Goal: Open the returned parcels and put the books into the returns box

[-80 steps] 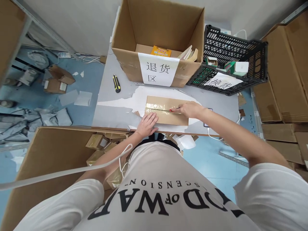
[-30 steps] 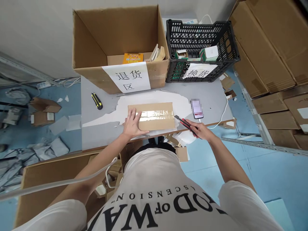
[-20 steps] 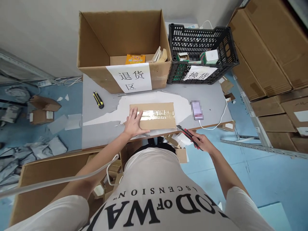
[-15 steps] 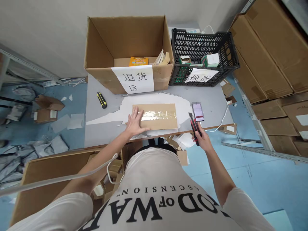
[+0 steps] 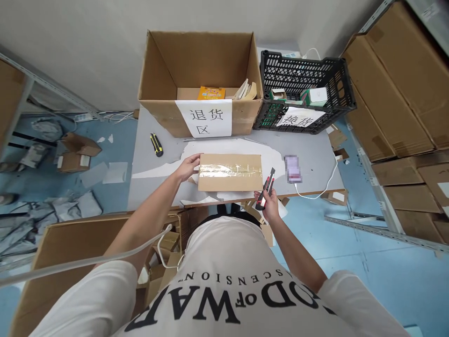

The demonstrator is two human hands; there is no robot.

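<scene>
Carton (image 5: pixel 230 183) closed, whether its tape (image 5: pixel 220 171) is slit unclear; left hand (image 5: pixel 187 169) half-open at its left end, right hand (image 5: pixel 271 206) gripping cutter (image 5: pixel 267 186).

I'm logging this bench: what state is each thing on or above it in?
Flat brown cardboard parcel, flaps down, taped across.
Black and red plastic cutter in the right hand, blade out.
Yellow and black plastic cutter, no blade showing.
Rectangular purple-screened phone, lit, plugged in.
White-labelled brown cardboard box, open.
Black plastic mesh crate, open.
</scene>
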